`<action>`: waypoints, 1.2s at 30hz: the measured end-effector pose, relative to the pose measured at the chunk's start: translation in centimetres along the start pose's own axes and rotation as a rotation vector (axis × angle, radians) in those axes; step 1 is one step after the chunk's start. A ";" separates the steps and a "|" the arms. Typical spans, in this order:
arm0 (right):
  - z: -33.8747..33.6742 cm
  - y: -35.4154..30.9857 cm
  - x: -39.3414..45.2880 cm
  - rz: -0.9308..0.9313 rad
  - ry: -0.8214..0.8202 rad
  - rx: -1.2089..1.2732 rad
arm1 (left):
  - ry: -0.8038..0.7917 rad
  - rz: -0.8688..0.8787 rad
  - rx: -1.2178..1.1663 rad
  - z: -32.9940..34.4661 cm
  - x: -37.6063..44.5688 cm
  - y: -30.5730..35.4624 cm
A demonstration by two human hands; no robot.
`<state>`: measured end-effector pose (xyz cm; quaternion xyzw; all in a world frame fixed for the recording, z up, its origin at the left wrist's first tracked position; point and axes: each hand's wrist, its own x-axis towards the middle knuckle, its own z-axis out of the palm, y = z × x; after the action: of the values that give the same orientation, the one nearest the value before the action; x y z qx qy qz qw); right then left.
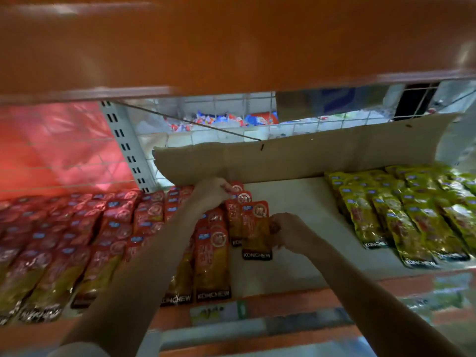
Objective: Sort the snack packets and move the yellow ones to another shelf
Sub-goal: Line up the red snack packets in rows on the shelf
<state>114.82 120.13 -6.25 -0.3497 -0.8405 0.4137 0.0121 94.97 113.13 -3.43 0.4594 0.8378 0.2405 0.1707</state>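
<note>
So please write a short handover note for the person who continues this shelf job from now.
Left hand: on the tops of the rear red packets, fingers curled on them.
Right hand: pinches the right edge of the front red packet.
Red packets fill the shelf's left part; the yellow packets lie grouped at the right, bare shelf between.
Done: colours separated.
Left: carry the yellow ones to another shelf.

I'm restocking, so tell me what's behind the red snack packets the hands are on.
Behind the red packets stands a cardboard sheet, with wire mesh above it. The cardboard hides whatever lies directly behind it.
</note>
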 end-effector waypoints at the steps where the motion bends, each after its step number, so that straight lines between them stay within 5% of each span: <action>1: 0.0 -0.1 0.2 -0.020 -0.027 -0.009 | 0.009 -0.002 -0.002 0.0 -0.2 0.0; 14: 0.7 -1.3 1.8 -0.082 -0.158 -0.150 | 0.067 -0.070 0.003 0.5 -1.9 -0.3; 21: 0.6 -1.0 1.5 -0.054 -0.137 -0.038 | 0.073 -0.075 -0.029 0.7 -2.2 -0.7; 27: -0.4 -3.0 1.4 -0.073 -0.005 -0.326 | 0.177 -0.062 0.065 -0.9 -3.2 -1.6; 32: 1.6 -10.3 3.4 -0.401 0.164 -0.542 | 0.298 -0.138 0.406 -4.9 -6.0 -6.3; 36: 9.1 -18.7 5.2 -0.659 0.064 -0.696 | 0.276 -0.307 0.491 -9.1 -12.1 -12.7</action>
<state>97.30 109.27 -0.46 -0.0605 -0.9943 0.0710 0.0508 87.95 94.70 -2.27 0.3179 0.9457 0.0626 -0.0260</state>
